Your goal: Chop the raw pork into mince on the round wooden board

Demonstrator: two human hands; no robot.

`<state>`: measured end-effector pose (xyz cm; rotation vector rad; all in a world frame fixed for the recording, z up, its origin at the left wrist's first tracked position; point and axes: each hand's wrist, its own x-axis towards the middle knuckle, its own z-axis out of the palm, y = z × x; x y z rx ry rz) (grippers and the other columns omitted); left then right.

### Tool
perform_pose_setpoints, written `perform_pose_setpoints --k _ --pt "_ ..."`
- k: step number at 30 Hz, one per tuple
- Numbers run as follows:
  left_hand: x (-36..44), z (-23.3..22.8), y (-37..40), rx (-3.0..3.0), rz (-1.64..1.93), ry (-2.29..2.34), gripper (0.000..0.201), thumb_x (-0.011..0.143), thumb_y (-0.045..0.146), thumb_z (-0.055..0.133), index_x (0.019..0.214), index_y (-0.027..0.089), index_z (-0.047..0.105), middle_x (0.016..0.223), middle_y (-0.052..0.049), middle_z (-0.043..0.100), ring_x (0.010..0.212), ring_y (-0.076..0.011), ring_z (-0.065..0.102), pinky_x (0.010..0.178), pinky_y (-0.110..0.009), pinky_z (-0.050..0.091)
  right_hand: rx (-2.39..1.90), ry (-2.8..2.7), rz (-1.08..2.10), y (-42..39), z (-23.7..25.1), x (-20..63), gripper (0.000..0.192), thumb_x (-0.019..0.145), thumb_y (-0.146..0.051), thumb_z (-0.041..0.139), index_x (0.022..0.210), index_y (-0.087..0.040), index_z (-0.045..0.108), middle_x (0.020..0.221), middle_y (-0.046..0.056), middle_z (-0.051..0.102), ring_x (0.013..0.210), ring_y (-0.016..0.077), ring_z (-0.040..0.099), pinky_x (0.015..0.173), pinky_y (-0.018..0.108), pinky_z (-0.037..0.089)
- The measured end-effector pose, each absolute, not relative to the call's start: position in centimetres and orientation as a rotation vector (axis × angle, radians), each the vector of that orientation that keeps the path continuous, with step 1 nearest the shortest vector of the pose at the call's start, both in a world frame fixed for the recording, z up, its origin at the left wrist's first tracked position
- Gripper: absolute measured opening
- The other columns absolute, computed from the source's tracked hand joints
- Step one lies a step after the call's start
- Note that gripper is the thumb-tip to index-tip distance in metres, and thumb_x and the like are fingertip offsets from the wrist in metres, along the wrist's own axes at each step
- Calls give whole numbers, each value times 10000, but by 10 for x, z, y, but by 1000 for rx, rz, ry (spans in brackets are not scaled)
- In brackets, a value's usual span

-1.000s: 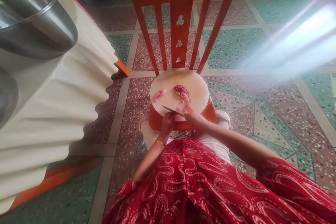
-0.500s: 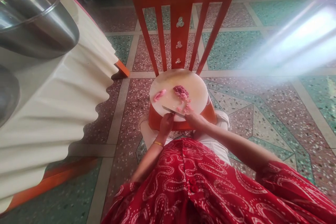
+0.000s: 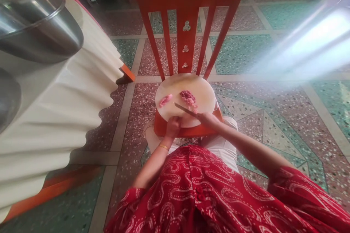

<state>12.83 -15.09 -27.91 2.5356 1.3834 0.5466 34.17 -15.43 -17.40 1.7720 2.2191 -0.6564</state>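
A round white cutting board (image 3: 202,89) lies on the seat of an orange chair (image 3: 187,29) in front of me. On it sit a pile of dark red minced meat (image 3: 188,96) and, to its left, a pink strip of meat (image 3: 166,100). My right hand (image 3: 209,119) grips a knife (image 3: 184,109), whose blade points left and touches the near side of the mince pile. My left hand (image 3: 172,126) rests curled at the board's near edge, just under the blade, and a gold bangle shows on its wrist.
A table with a pleated cream cloth (image 3: 68,98) fills the left side, carrying a steel bowl (image 3: 41,25) and a second steel vessel (image 3: 7,98) at the frame edge. The terrazzo floor (image 3: 259,109) surrounds the chair. Bright glare covers the upper right.
The knife has moved away from me across the board, from near its front edge up to the mince pile, and the loose bits now lie against the pile. My left hand stays put.
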Motion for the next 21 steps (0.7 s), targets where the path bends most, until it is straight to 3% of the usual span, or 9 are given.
perform_pose_setpoints --k 4,9,14,18,21 --pt "131 -278 -117 2353 584 1392 180 882 120 511 949 165 672 863 -91 666 856 -211 619 826 -349 501 1692 2245 -609 -148 -159 394 384 991 -343 334 1024 -199 688 839 71 689 704 155 610 613 227 362" --pt "131 -267 -71 1895 820 1472 215 878 91 503 1005 137 670 975 -89 709 882 -169 661 817 -275 524 1414 2296 -743 -140 -156 429 282 953 -287 427 1035 -249 694 888 22 701 737 129 602 608 206 334" --pt "116 -245 -38 1934 930 1481 218 842 39 518 931 137 691 1053 -92 697 1047 -169 627 962 -286 480 1379 2345 -621 -113 -171 418 284 943 -269 421 934 -223 702 832 28 693 672 128 570 564 231 282" --pt "92 -234 -20 1917 864 1729 246 870 78 476 989 132 685 1016 -94 695 939 -171 650 890 -289 505 1521 2359 -555 -77 -176 400 274 931 -253 424 969 -227 695 839 36 676 679 136 560 538 241 261" --pt "79 -233 -13 2037 665 1783 227 858 130 525 1018 137 686 1059 -103 673 995 -196 628 921 -297 478 1668 2316 -583 -65 -175 389 259 900 -201 449 971 -219 697 790 38 654 665 138 554 535 236 276"
